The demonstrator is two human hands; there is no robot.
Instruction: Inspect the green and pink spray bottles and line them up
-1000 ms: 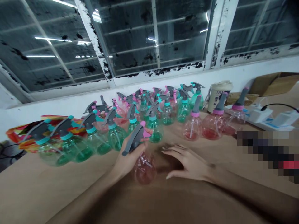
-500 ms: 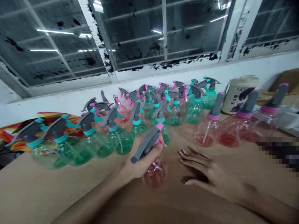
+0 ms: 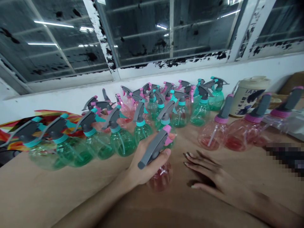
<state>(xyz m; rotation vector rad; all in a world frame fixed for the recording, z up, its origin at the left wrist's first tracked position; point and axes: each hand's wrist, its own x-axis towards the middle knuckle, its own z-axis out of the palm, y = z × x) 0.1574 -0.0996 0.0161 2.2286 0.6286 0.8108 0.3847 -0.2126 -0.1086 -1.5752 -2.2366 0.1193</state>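
Note:
My left hand [image 3: 144, 164] is wrapped round the neck of a pink spray bottle [image 3: 160, 179], just under its grey trigger head with a pink nozzle. The bottle is upright, with pinkish liquid inside; the fingers on its far side are partly hidden. To the right, my right hand [image 3: 218, 177] rests on the table with its fingers stretched out, holding nothing. A green spray bottle [image 3: 122, 142] stands just left of and behind my left hand. Beyond my right hand is a pink spray bottle [image 3: 212, 137] with a magenta collar.
More green bottles [image 3: 73, 153] line the left side, and several pink and green ones crowd toward the wall. A cream canister [image 3: 247, 98] stands at the back right. Colourful cloth [image 3: 64, 117] lies at the left. A blurred dark object [image 3: 285, 158] lies at the right edge.
The view has shifted slightly. My left forefinger has moved off the pink trigger, which now shows more fully. The grip on the bottle's neck and my right hand's flat pose look the same.

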